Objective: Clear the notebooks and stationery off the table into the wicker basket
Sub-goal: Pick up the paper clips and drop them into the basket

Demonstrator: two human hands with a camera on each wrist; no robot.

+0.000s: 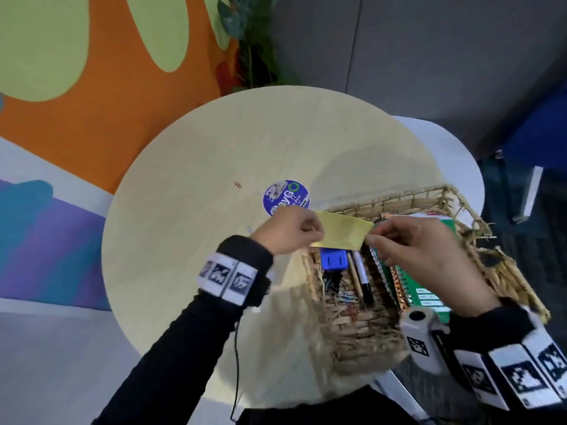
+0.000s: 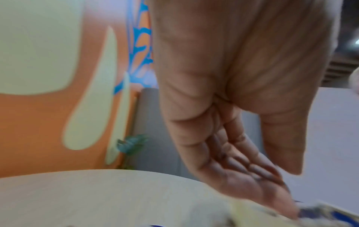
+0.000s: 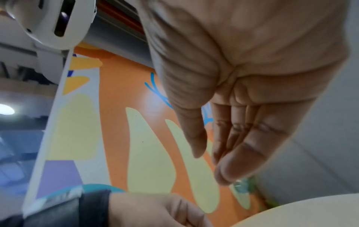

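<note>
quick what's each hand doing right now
Left hand: pinching one end of the yellow sticky-note pad.
Right hand: pinching its other end, over the wicker basket.

The bench [image 1: 190, 210] looked like smooth matt pale wood; the basket [image 1: 362, 332] was rough woven wicker, the yellow sheet [image 1: 343, 233] seemingly matt paper.

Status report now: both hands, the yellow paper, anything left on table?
Left hand and right hand each pinch one end of the yellow paper. Paper above the wicker basket. One paper clip lies on the table.
</note>
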